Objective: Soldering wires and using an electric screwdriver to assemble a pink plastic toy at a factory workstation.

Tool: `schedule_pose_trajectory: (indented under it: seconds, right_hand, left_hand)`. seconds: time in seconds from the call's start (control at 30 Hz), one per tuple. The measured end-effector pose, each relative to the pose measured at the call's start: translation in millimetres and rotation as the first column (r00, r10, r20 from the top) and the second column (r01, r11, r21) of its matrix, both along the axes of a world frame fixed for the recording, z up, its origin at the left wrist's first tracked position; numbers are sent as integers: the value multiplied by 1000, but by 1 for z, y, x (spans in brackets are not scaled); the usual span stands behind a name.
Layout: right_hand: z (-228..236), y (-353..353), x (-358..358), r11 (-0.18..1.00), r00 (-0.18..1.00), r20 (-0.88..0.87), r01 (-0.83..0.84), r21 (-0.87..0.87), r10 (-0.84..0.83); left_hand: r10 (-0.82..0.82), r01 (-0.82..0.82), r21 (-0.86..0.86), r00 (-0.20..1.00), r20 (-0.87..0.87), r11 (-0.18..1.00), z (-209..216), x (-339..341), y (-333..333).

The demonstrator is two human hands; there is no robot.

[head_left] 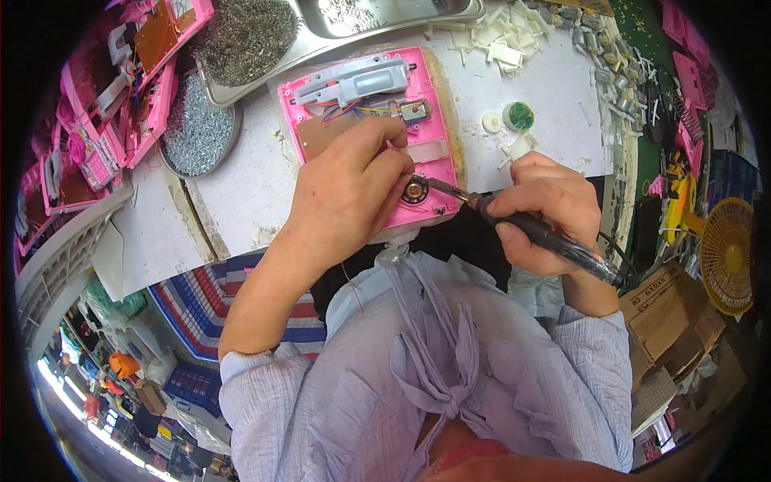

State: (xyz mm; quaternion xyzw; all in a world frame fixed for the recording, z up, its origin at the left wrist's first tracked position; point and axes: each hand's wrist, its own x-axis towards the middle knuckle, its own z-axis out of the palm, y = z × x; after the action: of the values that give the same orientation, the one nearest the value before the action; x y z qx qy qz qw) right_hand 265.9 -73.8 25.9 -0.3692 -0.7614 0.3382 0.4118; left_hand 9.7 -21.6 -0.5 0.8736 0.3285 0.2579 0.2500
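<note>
My right hand [550,213] grips a soldering iron [546,238] by its black handle. The iron's tip points left and meets the edge of a small round speaker [414,190], set in the lower part of a pink plastic casing [438,170]. Fingers pinched together, my left hand [349,181] rests over the casing's left side, its tips beside the speaker. A thin reddish wire [352,287] hangs below that hand and seems to come from its fingers. Inside the casing are a grey plastic part [369,83], a brown circuit board [321,132], a small motor [414,111] and coloured wires.
A dish of screws [201,128] and a metal tray [309,44] with springs stand at the far left. Pink casings [120,88] pile up beyond. White plastic parts [506,48], a green-topped tub [519,116] and small motors [614,80] lie right. A yellow fan [727,255] stands far right.
</note>
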Motion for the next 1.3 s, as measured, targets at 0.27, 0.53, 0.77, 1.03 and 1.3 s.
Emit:
schedule_pose_trajectory:
  seconds: [0.27, 0.53, 0.77, 1.03, 1.3]
  right_hand:
    - [5, -6, 16, 999, 1000, 1, 26, -41, -26]
    - [7, -9, 20, 998, 999, -18, 50, -24, -50]
    - [7, -3, 17, 1000, 999, -37, 21, -4, -21]
    - [7, 2, 8, 1000, 1000, -10, -2, -25, 2]
    - [5, 3, 7, 999, 1000, 3, -12, -39, 12]
  left_hand:
    - [-3, 3, -10, 1000, 24, 1000, -1, 0, 0]
    - [-8, 5, -39, 998, -69, 999, 9, -3, 0]
    - [-2, -2, -45, 997, -78, 999, 10, -5, -3]
    - [-42, 36, -37, 983, -177, 999, 16, -3, -1]
    - [-122, 129, 6, 953, -278, 992, 24, -3, 6]
